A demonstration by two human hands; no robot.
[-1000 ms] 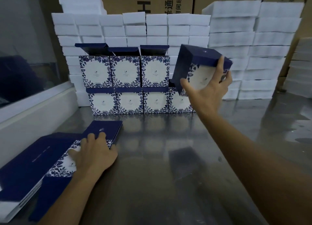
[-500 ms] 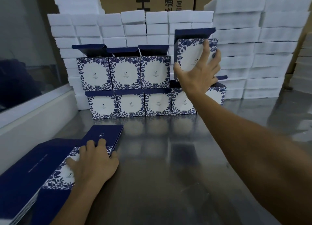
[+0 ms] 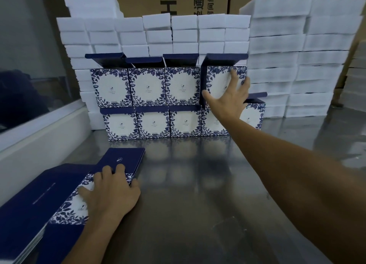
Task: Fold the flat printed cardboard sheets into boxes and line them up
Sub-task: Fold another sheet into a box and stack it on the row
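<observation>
The right hand (image 3: 227, 100) lies flat, fingers spread, against the printed face of the folded box (image 3: 217, 81) at the upper row's right end. The left hand (image 3: 111, 192) presses flat on the stack of cardboard sheets (image 3: 65, 208) on the glossy metal desk (image 3: 198, 184). White foam blocks (image 3: 277, 55) stand behind.

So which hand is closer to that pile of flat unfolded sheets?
Left. The left hand rests right on the flat sheets, while the right hand is far off, spread against a folded box in the top row.
</observation>
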